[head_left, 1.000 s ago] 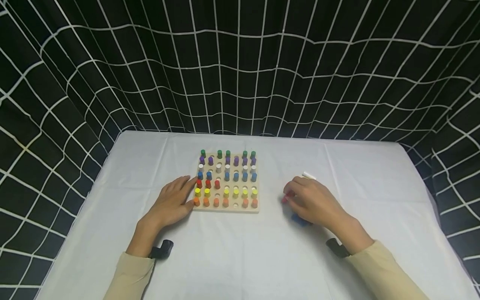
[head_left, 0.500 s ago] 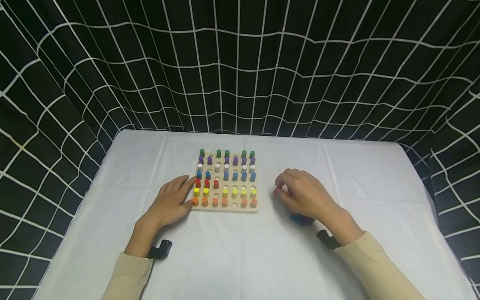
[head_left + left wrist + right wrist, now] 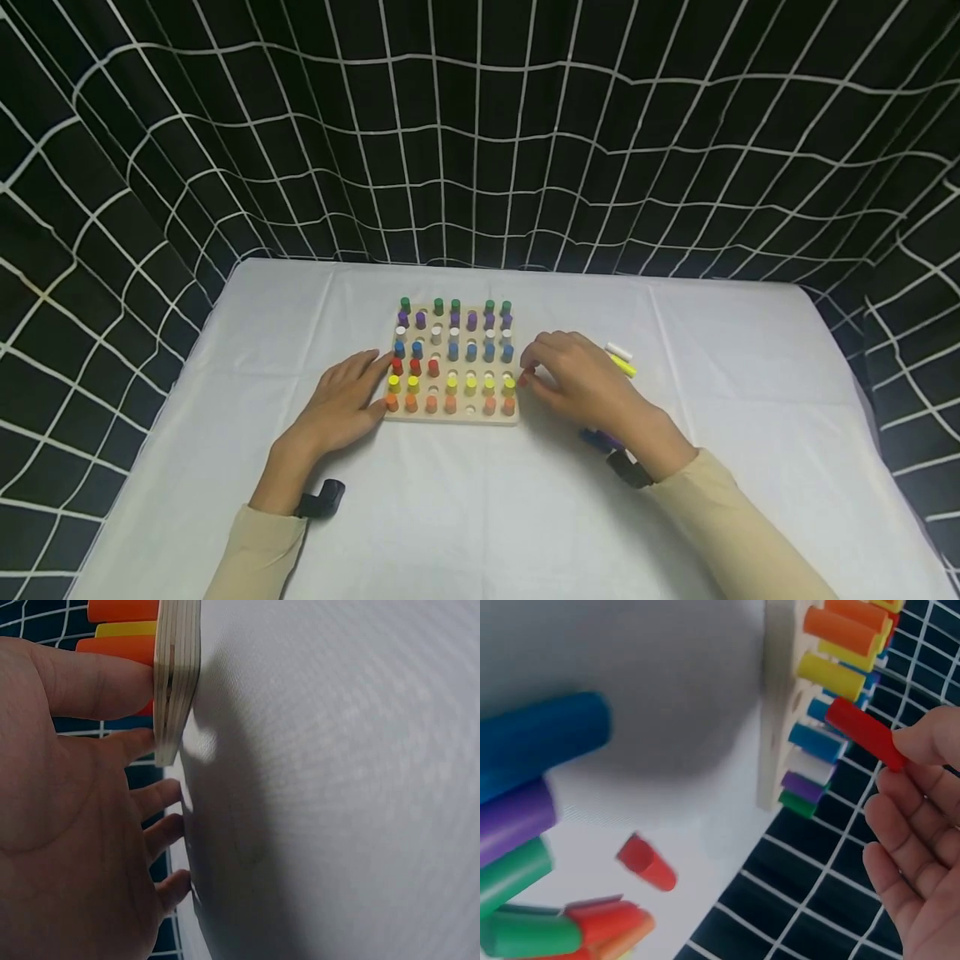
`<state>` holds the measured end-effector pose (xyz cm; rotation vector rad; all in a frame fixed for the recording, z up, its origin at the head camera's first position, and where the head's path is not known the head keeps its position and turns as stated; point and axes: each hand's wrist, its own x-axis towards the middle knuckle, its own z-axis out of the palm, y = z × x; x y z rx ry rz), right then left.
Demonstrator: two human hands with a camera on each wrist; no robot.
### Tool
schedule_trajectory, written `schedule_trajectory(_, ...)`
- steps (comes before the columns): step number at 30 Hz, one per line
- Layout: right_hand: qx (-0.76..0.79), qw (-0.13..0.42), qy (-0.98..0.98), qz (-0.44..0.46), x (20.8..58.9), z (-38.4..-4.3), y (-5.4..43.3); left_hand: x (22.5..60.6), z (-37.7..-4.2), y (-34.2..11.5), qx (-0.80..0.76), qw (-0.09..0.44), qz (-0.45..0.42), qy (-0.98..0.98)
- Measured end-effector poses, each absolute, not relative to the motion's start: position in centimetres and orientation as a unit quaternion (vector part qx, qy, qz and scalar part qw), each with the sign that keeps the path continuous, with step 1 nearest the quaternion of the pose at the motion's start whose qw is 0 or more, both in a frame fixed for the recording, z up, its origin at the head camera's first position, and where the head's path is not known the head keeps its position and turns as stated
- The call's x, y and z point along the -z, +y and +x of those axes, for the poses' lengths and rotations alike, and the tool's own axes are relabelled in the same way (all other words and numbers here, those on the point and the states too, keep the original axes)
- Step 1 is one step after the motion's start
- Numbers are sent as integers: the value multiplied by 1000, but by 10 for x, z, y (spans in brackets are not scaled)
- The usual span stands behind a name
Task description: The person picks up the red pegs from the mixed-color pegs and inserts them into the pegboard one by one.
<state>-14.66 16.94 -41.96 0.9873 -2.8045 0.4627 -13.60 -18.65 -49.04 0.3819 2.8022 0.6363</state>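
Note:
A wooden pegboard [image 3: 450, 420] lies on the table with rows of coloured pegs standing in it. Its red row has three red pegs at the left and bare holes further right. My left hand [image 3: 339, 410] rests at the board's left edge, thumb and index finger touching the side and the other fingers extended, as the left wrist view shows. At the right edge, my right hand [image 3: 583, 379] pinches a red peg [image 3: 864, 735] between thumb and fingertips. The peg is tilted in the right wrist view, above the board. In the head view the fingers mostly hide it.
Loose pegs lie right of the board: a white peg [image 3: 618, 351], a yellow peg [image 3: 623, 365], and a blue peg [image 3: 544, 742] beside a purple peg [image 3: 514, 823]. Red and green ones lie near these. Dark netted curtains surround the white-covered table [image 3: 480, 517].
My right hand has moved left with the red peg, from the loose pegs to the board's right edge. The yellow and white pegs show again behind it. My left hand stays put.

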Motion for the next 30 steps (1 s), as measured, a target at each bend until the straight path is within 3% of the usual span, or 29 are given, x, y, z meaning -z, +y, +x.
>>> schedule_trajectory(17, -151, 88, -917, 360, 413, -160, 142, 491, -137, -187, -219, 122, 126, 960)
schedule_trajectory(30, -203, 33, -920, 332, 412, -175, 122, 493, -139, -189, -221, 124, 127, 959)
